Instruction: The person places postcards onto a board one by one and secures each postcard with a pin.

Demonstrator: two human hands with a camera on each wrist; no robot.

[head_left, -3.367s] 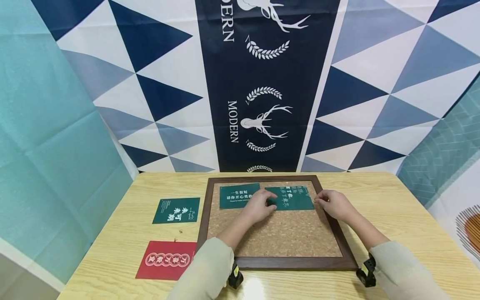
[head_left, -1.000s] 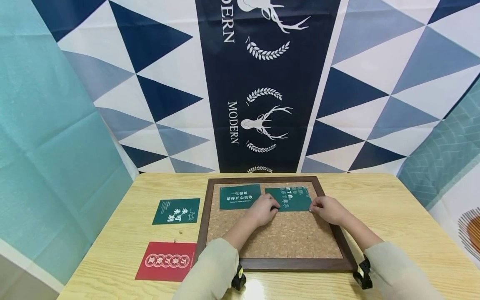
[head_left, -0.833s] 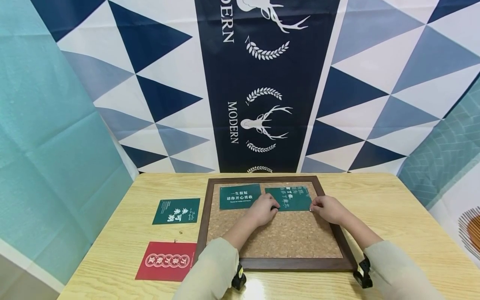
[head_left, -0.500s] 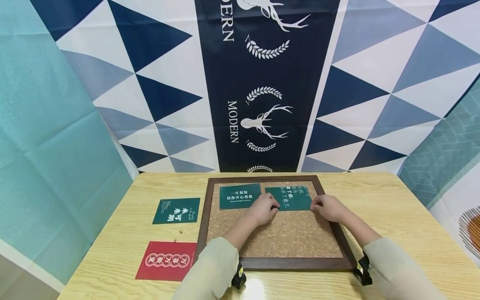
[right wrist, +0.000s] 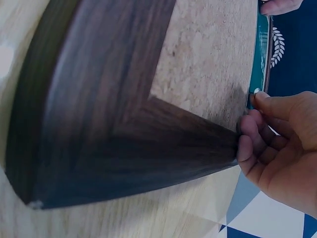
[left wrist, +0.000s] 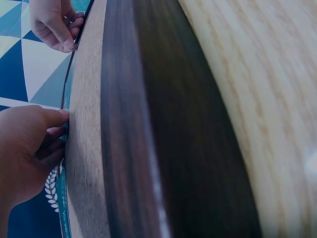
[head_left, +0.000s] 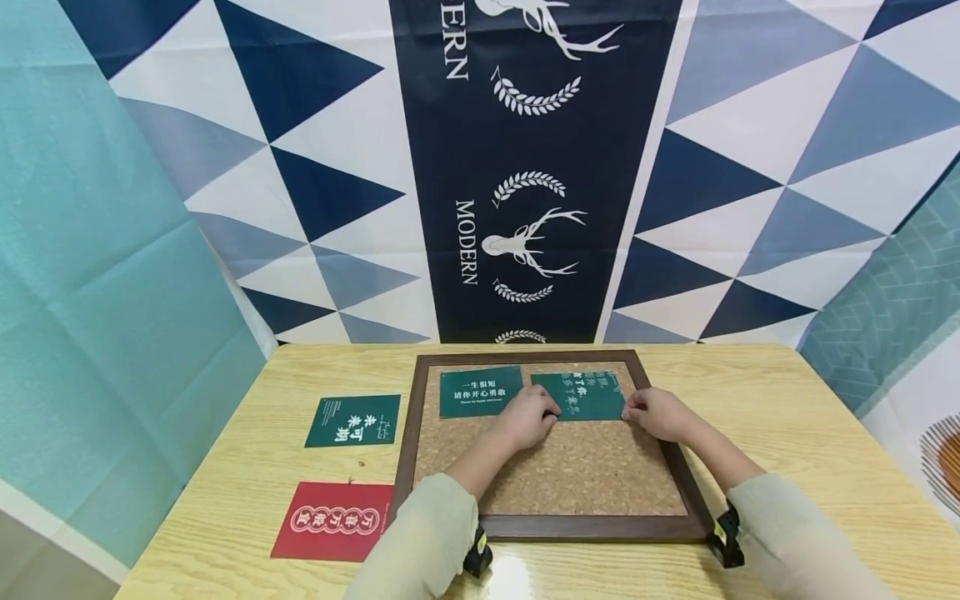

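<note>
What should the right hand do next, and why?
Probably the right hand should press the small white piece, perhaps a pin, into the corkboard: it pinches that piece at the lower right corner of the corkboard's right green card, while the left hand is at the lower left corner.

Dark green card (head_left: 587, 400) with pale lettering between left fingers (head_left: 548, 407) and right fingers (head_left: 634, 403). Beneath them, speckled tan cork (head_left: 585, 475) in a dark brown frame (head_left: 592, 527). Left of them, a white-lettered red card (head_left: 322, 546). Beyond, a backdrop (head_left: 330, 187) of navy, grey-blue and white triangles.
</note>
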